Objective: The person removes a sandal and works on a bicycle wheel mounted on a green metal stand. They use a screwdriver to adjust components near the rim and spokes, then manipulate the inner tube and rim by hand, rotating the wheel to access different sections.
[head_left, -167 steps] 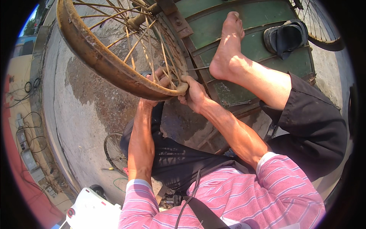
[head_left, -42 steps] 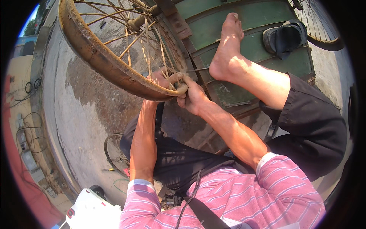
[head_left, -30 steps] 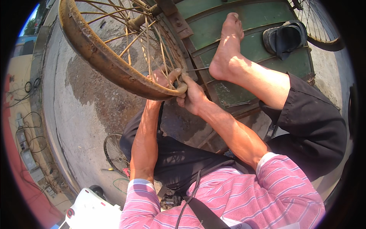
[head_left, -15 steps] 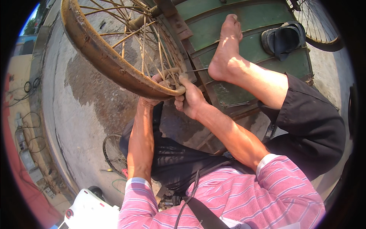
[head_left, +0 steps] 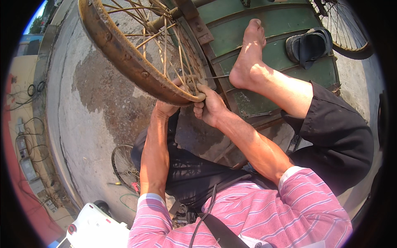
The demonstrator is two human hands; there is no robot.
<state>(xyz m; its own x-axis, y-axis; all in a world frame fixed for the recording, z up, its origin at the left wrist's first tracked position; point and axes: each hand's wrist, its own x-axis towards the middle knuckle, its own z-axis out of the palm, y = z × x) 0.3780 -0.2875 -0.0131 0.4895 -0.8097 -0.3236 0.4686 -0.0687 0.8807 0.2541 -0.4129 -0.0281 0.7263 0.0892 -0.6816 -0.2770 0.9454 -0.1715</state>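
Note:
A rusty wheel rim with no tyre stands tilted in front of me, its thin spokes running to a hub. My right hand is closed on the rim's near end, thumb on top and fingers curled below. From the other side, my left hand grips the same end, its wrist below the rim and its fingers reaching up among the spokes. The rim and spokes partly hide those fingers. Both hands are close together. A thin rod sticks out between the wheel and my bare heel.
My bare foot rests on a green ribbed metal panel, beside a dark sandal. Another spoked wheel is at the far right. Lower left are a smaller wheel on the concrete, a white object and cables.
The rim has shifted slightly to the right, and both hands have moved a little that way with it. Their hold looks the same.

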